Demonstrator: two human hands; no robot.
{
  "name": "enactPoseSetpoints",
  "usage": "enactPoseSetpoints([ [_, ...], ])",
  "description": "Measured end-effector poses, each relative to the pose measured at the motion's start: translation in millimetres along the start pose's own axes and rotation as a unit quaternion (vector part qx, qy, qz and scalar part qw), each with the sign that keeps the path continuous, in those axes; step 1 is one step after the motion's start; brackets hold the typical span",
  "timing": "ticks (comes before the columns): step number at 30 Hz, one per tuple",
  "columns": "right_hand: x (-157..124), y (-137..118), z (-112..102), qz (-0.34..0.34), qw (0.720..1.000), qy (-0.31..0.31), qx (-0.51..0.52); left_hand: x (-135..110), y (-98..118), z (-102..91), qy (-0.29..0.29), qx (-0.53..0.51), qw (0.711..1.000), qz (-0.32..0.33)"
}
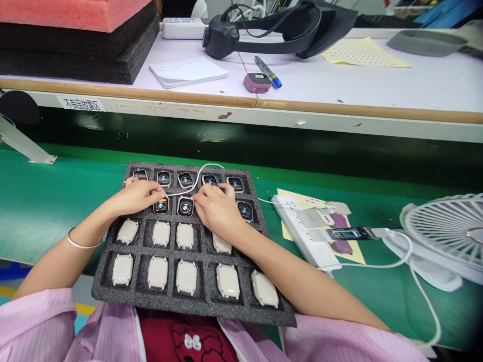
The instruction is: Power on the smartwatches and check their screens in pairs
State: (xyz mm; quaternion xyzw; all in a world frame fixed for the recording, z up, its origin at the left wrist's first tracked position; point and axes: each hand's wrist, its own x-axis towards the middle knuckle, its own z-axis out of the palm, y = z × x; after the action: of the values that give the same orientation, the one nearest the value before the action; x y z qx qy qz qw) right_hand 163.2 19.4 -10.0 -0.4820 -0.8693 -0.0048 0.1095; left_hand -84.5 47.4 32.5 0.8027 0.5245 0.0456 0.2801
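Pink striped sleeves [37, 322] of thin, creased cloth lie closest, either side of my dark red shirt [184, 327] with its black line print and white bow. Just beyond sits a speckled charcoal foam tray [199, 305], coarse-grained and cut into square-walled pockets, its far part over the smooth green bench [75, 181]. Its two rows towards six o'clock hold glossy, cream pale watch cases [184, 235], rounded rectangles with stubby lugs, lying backs up. Towards twelve o'clock, dark-faced watches [163, 178] show flat, shiny glass in pale rims.

From the tray's centre, my left hand [141, 195] is at ten o'clock, a thin smooth bangle [81, 246] at its wrist. Thumb and forefinger come together at the upper edge of an orange-topped watch [161, 205], which lies at four o'clock from that hand. A slim white cable [211, 164] ends by those fingertips and arcs over the tray's far edge; I cannot tell whether they pinch it. My right hand [219, 208] is at one o'clock, fingers bent, tips at the rim of a neighbouring watch [185, 206], which lies at nine o'clock from it; whether they grip is unclear.

At three o'clock stand a white plastic power strip [299, 234] and a slatted fan [453, 226]; at eleven, a spongy foam stack [68, 45].
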Motion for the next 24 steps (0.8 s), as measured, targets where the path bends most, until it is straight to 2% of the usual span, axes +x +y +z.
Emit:
enactPoseSetpoints([
  [2, 1, 0, 0, 0.000, 1.000, 0.001, -0.001, 5, 0, -2.1, 0.050, -0.035, 0.998, -0.023],
  [5, 1, 0, 1, -0.005, 1.000, -0.001, -0.002, 30, 8, -5.5, 0.161, -0.090, 0.982, -0.036],
  [8, 1, 0, 1, -0.007, 1.000, -0.010, -0.010, 58, 40, -9.4, 0.236, -0.219, 0.947, -0.018],
  [9, 1, 0, 1, -0.006, 1.000, -0.013, -0.011, 62, 57, -11.7, 0.235, -0.278, 0.931, -0.006],
  [10, 1, 0, 1, -0.006, 1.000, -0.015, -0.012, 62, 76, -14.8, 0.209, -0.327, 0.921, 0.037],
  [12, 1, 1, 2, -0.005, 1.000, -0.015, -0.015, 47, 112, -24.2, 0.135, -0.370, 0.905, 0.162],
  [14, 0, 2, 3, -0.006, 1.000, -0.012, -0.015, 21, 131, -37.2, 0.091, -0.355, 0.908, 0.205],
  [15, 0, 2, 3, -0.008, 1.000, -0.009, -0.014, 7, 130, -44.0, 0.113, -0.345, 0.910, 0.200],
  [17, -1, 4, 3, -0.018, 1.000, 0.000, -0.006, -20, 106, -55.4, 0.208, -0.302, 0.919, 0.144],
  [19, -2, 6, 3, -0.032, 0.999, 0.017, -0.001, -43, 62, -59.7, 0.227, -0.252, 0.938, 0.071],
  [20, -3, 7, 3, -0.040, 0.999, 0.027, 0.000, -54, 37, -58.1, 0.212, -0.233, 0.947, 0.063],
  [22, -3, 8, 5, -0.057, 0.997, 0.050, 0.000, -78, -6, -47.5, 0.123, -0.178, 0.974, 0.063],
  [24, -4, 9, 8, -0.075, 0.994, 0.079, -0.003, -99, -33, -29.6, 0.058, -0.122, 0.989, 0.066],
])
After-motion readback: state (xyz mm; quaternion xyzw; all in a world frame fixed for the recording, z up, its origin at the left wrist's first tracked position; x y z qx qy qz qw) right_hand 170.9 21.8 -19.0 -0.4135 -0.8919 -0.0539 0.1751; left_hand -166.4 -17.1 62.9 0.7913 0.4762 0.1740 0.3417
